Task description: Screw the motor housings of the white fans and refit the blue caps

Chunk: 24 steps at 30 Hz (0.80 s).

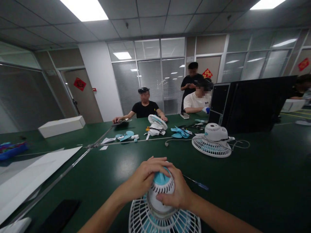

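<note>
A white fan with blue blades lies grille-down at the front of the green table, its motor housing (156, 202) pointing up and its grille (138, 215) beneath. My left hand (145, 174) curls over the housing's top from the left, beside the blue cap (161, 178). From the right, my right hand (179, 189) wraps round the housing, thumb across its front. Both hands are closed on the housing. A screwdriver (200, 185) with a blue handle lies on the table just right of my right hand.
Another white fan (215, 139) lies at the right before a large black monitor (255, 106). Further back are a small fan (155, 126) and blue fan blades (179, 132). White sheets (36, 174) and a dark flat object (59, 215) lie left. Several people are across the table.
</note>
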### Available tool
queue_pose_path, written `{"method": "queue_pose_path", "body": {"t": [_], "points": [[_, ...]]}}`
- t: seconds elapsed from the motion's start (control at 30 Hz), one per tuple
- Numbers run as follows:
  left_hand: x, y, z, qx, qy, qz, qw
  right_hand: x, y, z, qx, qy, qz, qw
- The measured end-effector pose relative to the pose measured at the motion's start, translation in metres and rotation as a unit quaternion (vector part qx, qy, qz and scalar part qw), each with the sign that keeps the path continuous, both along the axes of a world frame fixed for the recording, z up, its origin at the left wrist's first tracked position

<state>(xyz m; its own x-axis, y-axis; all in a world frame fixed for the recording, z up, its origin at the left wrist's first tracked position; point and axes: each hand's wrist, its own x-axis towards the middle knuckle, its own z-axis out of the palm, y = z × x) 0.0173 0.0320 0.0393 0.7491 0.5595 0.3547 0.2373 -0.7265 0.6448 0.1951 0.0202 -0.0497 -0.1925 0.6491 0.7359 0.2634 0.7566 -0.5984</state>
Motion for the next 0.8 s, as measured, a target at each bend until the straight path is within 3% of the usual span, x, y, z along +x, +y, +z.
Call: {"method": "queue_pose_path", "body": {"t": [0.13,0.2,0.27,0.4,0.5,0.67,0.8], "points": [[0.0,-0.011,0.012,0.05,0.029,0.13,0.99,0.0,0.0,0.004,-0.038,-0.004,0.012,0.999],[0.005,-0.017,0.017,0.106,0.089,0.205,0.969,-0.001,-0.002,0.01,-0.049,-0.012,0.015,0.999],[0.013,-0.021,0.019,0.158,0.14,0.252,0.944,-0.002,-0.003,0.016,-0.061,-0.011,0.022,0.998],[0.02,-0.026,0.016,0.201,0.153,0.302,0.919,-0.004,-0.005,0.022,-0.094,-0.013,0.024,0.995],[0.016,-0.028,0.014,0.179,0.164,0.285,0.927,-0.005,-0.004,0.02,-0.097,-0.023,0.021,0.995],[0.01,-0.026,0.02,0.159,0.176,0.175,0.956,-0.003,-0.002,0.014,-0.049,-0.018,0.004,0.999],[0.009,-0.025,0.024,0.165,0.187,0.137,0.959,-0.003,-0.004,0.014,-0.021,-0.018,-0.011,1.0]]}}
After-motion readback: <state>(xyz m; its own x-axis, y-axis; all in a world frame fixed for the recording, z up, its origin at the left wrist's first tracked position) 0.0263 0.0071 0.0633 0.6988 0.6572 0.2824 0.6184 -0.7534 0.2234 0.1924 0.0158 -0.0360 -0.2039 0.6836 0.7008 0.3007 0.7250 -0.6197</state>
